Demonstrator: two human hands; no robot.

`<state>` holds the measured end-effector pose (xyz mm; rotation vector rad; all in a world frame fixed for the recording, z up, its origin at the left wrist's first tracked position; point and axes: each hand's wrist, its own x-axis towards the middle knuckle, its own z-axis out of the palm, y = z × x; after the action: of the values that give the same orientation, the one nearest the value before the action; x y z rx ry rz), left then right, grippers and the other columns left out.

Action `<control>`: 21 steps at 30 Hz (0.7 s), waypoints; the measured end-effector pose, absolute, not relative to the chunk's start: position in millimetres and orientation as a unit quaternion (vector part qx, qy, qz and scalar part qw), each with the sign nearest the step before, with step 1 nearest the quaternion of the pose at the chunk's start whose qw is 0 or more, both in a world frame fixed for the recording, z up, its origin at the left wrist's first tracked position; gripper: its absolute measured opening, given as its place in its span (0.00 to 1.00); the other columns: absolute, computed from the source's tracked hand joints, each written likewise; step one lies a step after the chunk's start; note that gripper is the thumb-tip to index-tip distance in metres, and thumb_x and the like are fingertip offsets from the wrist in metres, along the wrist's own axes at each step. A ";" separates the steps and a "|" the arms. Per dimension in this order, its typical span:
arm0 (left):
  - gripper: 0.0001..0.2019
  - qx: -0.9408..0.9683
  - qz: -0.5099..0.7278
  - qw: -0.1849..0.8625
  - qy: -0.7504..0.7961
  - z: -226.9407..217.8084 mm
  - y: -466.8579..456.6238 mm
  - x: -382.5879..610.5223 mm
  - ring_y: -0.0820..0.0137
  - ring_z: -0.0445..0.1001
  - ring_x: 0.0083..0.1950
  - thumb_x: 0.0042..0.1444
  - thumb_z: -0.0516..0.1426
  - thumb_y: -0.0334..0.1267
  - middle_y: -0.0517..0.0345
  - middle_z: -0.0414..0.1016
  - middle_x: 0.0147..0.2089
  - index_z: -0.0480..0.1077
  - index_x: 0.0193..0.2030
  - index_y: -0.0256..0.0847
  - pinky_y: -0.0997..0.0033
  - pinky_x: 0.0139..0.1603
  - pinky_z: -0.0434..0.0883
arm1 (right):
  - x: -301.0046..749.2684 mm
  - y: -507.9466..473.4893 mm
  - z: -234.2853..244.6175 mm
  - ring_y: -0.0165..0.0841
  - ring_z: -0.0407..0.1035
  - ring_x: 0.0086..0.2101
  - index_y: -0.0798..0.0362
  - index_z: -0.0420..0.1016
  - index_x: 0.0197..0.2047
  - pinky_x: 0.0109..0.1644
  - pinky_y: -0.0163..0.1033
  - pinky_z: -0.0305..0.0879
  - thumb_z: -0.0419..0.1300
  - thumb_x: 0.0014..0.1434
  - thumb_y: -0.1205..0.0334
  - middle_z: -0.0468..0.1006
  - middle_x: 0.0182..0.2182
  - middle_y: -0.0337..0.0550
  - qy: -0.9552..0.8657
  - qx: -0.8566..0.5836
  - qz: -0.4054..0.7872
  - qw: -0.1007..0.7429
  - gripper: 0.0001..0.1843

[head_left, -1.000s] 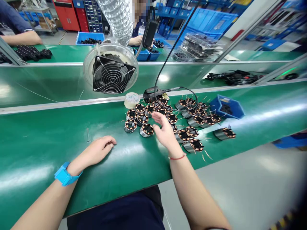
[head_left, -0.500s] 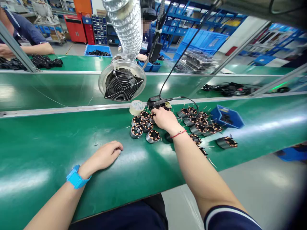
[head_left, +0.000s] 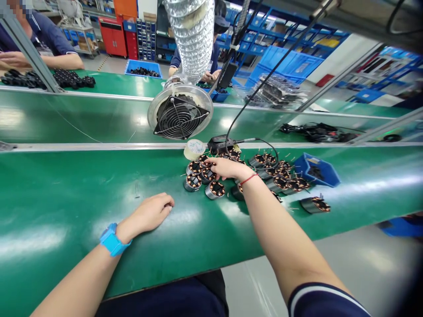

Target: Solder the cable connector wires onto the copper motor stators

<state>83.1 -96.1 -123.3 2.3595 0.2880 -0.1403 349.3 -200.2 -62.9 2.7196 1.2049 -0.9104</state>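
While the right hand (head_left: 228, 168) is laid palm-down over the left part of a cluster of small round metal stators with copper windings (head_left: 280, 180), its fingers are stretched out and lightly spread. Whether a stator is pinched underneath cannot be told. The left hand (head_left: 150, 215) is rested on the glossy green bench (head_left: 66, 207), loosely curled, with nothing held, well apart from the stators. The cluster is found mid-bench, just below a black soldering-iron stand (head_left: 220, 143) and a pale tape roll (head_left: 194, 149), with a blue plastic bin (head_left: 325, 176) to its right. One lone stator (head_left: 312, 204) is seen on its side, apart from the rest. The work is judged barely begun: no stator is lifted clear, none is set by the left hand, and the whole heap is left to be handled.
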 end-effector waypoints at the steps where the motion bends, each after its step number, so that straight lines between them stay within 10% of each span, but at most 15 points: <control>1: 0.12 0.921 -0.054 0.369 0.112 -123.2 -96.1 83.2 0.64 0.72 0.46 0.61 0.46 0.35 0.52 0.74 0.45 0.69 0.43 0.41 0.64 0.47 0.68 | 350.1 -199.1 -63.6 0.33 0.77 0.28 0.50 0.59 0.65 0.29 0.33 0.71 0.48 0.60 0.69 0.82 0.39 0.46 0.381 0.875 -0.299 0.008 0.30; 21: 0.12 0.943 -0.045 0.313 0.103 -122.7 -100.0 85.7 0.65 0.73 0.44 0.61 0.46 0.33 0.53 0.74 0.44 0.70 0.41 0.40 0.66 0.45 0.68 | 364.8 -207.9 -74.6 0.23 0.68 0.16 0.53 0.74 0.53 0.41 0.33 0.69 0.55 0.61 0.64 0.81 0.40 0.43 0.414 0.880 -0.220 -0.082 0.18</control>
<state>85.7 -100.0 -122.7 2.4877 0.2705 -0.1198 364.8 -207.9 -74.6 2.9179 1.3725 -0.7297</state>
